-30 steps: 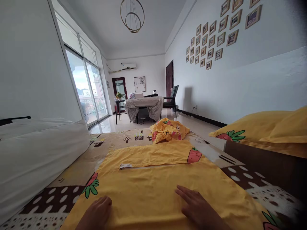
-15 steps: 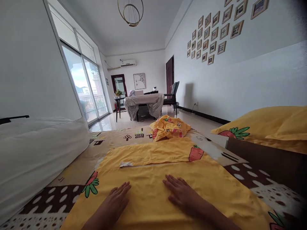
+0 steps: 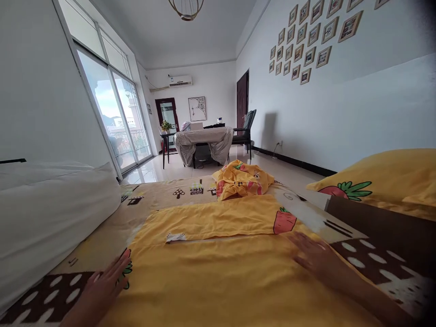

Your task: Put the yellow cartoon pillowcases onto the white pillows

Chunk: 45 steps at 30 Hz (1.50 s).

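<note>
A yellow pillowcase [image 3: 204, 272] with carrot prints lies spread before me, its far end showing a slit-like opening with a folded flap beyond. At its left edge, my left hand [image 3: 107, 281] rests flat over a printed carrot, fingers stretched out. My right hand [image 3: 313, 256] lies palm down near the right edge, close to the red carrot print, fingers extended and slightly blurred. Neither hand grips anything. Past the flap sits a crumpled yellow cloth [image 3: 240, 180] with carrot prints.
The patterned blanket [image 3: 136, 213] lies underneath. To the left is a plump white pillow [image 3: 54, 204]; to the right, a yellow pillow [image 3: 391, 175] beside a dark brown panel [image 3: 381, 222]. Further back stand a covered table [image 3: 204, 136] and a chair [image 3: 245, 131].
Both hands have slid apart across the yellow fabric, the left to its left edge and the right to its right edge. The camera view has tilted slightly downward.
</note>
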Available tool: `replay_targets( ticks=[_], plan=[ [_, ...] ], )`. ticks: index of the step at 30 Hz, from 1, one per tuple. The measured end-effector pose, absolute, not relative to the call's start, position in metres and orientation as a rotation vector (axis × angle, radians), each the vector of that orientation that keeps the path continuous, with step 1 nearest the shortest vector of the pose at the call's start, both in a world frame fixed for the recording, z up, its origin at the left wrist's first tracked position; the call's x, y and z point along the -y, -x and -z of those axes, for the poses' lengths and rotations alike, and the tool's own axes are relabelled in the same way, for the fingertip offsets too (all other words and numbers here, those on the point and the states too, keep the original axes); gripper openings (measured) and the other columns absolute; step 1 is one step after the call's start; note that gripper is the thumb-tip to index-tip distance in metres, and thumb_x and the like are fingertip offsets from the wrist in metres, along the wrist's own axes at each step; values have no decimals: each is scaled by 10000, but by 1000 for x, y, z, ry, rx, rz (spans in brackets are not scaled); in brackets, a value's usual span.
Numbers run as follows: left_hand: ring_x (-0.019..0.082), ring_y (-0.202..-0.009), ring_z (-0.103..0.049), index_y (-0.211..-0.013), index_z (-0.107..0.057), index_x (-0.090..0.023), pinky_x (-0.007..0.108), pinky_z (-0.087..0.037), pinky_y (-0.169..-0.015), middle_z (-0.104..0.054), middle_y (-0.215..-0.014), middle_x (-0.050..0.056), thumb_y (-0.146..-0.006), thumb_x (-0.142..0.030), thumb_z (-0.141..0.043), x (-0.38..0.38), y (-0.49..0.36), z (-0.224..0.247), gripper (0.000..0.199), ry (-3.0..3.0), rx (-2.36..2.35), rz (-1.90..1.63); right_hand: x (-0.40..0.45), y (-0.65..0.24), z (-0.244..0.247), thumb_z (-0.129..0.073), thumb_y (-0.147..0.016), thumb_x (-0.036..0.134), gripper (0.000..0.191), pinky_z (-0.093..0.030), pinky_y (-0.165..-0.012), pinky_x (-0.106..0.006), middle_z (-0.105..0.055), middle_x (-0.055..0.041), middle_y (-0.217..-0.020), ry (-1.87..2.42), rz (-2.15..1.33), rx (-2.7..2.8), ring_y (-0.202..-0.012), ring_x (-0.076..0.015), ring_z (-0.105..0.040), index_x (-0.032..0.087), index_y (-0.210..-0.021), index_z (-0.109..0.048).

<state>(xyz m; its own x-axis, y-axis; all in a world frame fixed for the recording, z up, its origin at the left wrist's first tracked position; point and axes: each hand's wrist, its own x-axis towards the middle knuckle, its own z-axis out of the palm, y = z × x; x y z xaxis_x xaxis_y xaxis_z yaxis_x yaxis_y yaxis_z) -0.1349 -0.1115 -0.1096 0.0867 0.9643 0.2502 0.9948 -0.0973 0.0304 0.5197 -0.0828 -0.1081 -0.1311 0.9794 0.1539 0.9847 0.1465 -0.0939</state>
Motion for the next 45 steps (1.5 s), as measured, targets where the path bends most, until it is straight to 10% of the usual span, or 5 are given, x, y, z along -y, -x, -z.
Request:
replay_targets(
  ticks=[7,15,32,38,45],
  plan=[
    [195,-1409,-177,-1448,-256,-191,468,-163,-1124,-221,-1513,60,-926,-359,-211,25,-15,41,550,2558,1936,-57,14,-378,65,-310,-914,481,574,-211,-1101,-456,-332,-95,-1472,1605,-204,2439,-1377,-231,-264,190,-1404,-381],
    [198,-1406,-191,-1443,-241,-86,452,-204,-1122,-224,-1515,116,-897,-256,-197,-75,-113,79,574,2706,1847,11,-57,-282,88,-145,-955,397,584,-294,-1052,-345,-434,-118,-1411,1416,-260,2397,-1313,-210,-377,81,-1375,-399],
    [234,-1409,-177,-1465,-182,-210,538,-175,-1103,-150,-1536,80,-930,-434,-165,-125,72,120,580,2090,2364,-17,-139,-495,140,-246,-891,493,625,-178,-1080,-525,-241,-82,-1517,2257,245,2029,-1389,-266,-214,205,-1444,-302],
    [298,-1402,-181,-1446,-244,-98,625,-70,-1075,-216,-1508,180,-858,-124,-202,-120,28,96,591,2110,2140,-52,-128,-421,109,-246,-865,165,542,-227,-1034,-525,-324,-247,-1443,2154,350,2026,-1327,-325,-320,16,-1365,-394],
    [198,-1396,-220,-1444,-259,-120,460,-212,-1108,-257,-1507,100,-796,-130,-282,-128,-94,91,649,2590,1826,25,-129,-269,111,-333,-875,241,527,-286,-1051,-355,-391,-111,-1442,1555,-184,2413,-1323,-198,-359,132,-1388,-391]
  ],
)
